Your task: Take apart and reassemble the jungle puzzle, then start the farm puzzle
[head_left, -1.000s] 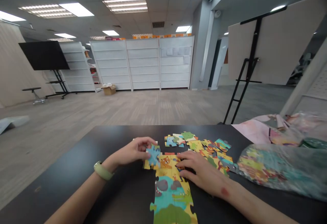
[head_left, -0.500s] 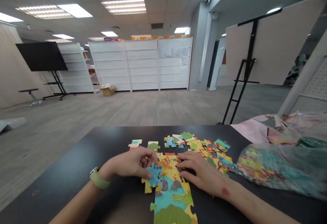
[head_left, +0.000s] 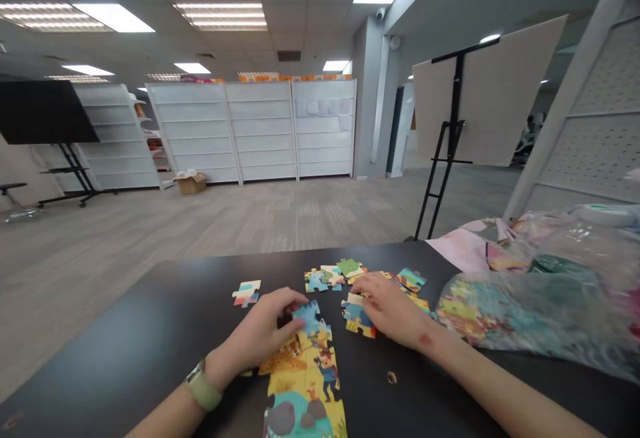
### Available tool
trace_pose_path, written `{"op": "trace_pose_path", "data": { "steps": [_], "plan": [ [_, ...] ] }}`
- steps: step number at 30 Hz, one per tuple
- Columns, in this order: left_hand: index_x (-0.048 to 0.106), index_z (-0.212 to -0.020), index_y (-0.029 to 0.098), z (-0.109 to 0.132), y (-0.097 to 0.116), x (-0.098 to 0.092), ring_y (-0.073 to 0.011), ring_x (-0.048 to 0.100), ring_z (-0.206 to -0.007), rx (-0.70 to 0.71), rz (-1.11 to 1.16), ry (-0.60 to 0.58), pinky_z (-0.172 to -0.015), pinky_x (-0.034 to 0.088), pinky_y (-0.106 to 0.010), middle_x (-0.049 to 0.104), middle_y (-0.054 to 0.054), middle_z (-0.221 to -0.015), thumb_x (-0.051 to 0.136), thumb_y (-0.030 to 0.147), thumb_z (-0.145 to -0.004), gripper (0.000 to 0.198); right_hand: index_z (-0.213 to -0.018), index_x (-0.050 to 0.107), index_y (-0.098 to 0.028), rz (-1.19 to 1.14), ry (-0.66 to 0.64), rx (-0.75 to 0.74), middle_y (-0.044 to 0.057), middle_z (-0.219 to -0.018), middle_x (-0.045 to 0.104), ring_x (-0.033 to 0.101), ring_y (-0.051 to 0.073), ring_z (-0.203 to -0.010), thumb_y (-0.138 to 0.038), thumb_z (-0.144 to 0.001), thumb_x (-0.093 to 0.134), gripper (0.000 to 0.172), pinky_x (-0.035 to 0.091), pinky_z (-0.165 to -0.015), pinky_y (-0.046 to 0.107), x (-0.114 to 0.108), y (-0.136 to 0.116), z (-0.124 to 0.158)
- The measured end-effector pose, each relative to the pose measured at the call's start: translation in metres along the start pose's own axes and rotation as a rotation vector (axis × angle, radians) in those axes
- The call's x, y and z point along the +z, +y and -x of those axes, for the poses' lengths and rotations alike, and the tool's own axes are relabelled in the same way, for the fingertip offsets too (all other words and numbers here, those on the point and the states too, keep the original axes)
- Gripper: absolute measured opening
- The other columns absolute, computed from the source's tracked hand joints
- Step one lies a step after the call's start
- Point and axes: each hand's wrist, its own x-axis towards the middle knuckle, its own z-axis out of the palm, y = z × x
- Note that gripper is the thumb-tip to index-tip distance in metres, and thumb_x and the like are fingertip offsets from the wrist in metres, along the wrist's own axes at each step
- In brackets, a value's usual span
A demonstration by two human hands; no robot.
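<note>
A jigsaw puzzle section (head_left: 295, 375) with animals, water and a figure in a hat lies joined on the black table in front of me. My left hand (head_left: 275, 325) is over its upper left part, thumb and forefinger closed on a light-blue puzzle piece (head_left: 309, 318) at the section's top edge. Whether that piece is locked in, I cannot tell. To the right, my right hand (head_left: 393, 308) rests over loose pieces, fingers apart. Its fingertips touch or hover just over a blue-and-yellow piece (head_left: 357, 318). The hand partly covers other pieces.
Loose pieces (head_left: 317, 281) lie beyond the section, and a red-white-blue piece (head_left: 247, 293) sits farther left. A clear plastic bag (head_left: 490, 311) of pieces fills the table's right side. Past the table stand an easel board (head_left: 455, 105) and white shelves (head_left: 260, 131).
My left hand has carried the blue piece from the section's left side to its top edge. My right hand has left the section for the loose pieces. The section sits nearer me, and the view has turned right.
</note>
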Motion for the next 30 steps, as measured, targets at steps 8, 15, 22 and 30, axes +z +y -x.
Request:
{"op": "trace_pose_path", "data": {
  "steps": [8, 15, 22, 30],
  "plan": [
    [0.064, -0.110, 0.023, -0.005, -0.027, -0.002, -0.0249, 0.062, -0.102, 0.008, -0.112, 0.162, -0.090, 0.049, -0.038, 0.067, -0.006, -0.110, 0.054, 0.025, -0.099, 0.015, -0.130, 0.065, -0.019, 0.031, -0.252, 0.030, 0.014, -0.132, 0.066, 0.056, 0.035, -0.128, -0.048, -0.078, 0.078, 0.061, 0.041, -0.111, 0.051, -0.021, 0.010, 0.005],
    [0.066, -0.108, 0.021, -0.003, -0.012, -0.005, -0.0266, 0.061, -0.107, 0.049, -0.115, 0.056, -0.096, 0.047, -0.040, 0.067, -0.009, -0.113, 0.060, 0.023, -0.093, 0.017, -0.116, 0.069, -0.020, 0.001, -0.233, 0.029, 0.011, -0.122, 0.067, 0.061, 0.029, -0.117, -0.025, -0.080, 0.071, 0.037, 0.045, -0.106, 0.043, -0.011, -0.002, 0.007],
    [0.069, -0.120, 0.025, 0.001, -0.015, -0.008, -0.0323, 0.056, -0.124, 0.040, -0.139, -0.064, -0.108, 0.043, -0.047, 0.061, -0.011, -0.137, 0.072, 0.039, -0.089, 0.035, -0.107, 0.072, -0.023, -0.044, -0.260, -0.008, 0.009, -0.120, 0.067, 0.059, 0.030, -0.117, -0.031, -0.080, 0.074, 0.028, 0.045, -0.105, 0.046, -0.014, -0.003, 0.007],
    [0.067, -0.123, 0.025, -0.001, -0.019, -0.007, -0.0308, 0.055, -0.123, 0.060, -0.098, -0.064, -0.108, 0.044, -0.046, 0.059, -0.011, -0.137, 0.072, 0.035, -0.089, 0.036, -0.100, 0.071, -0.024, -0.111, -0.261, -0.122, 0.007, -0.116, 0.067, 0.060, 0.026, -0.111, -0.020, -0.074, 0.073, 0.026, 0.046, -0.104, 0.042, -0.006, -0.029, 0.010]
  ]
}}
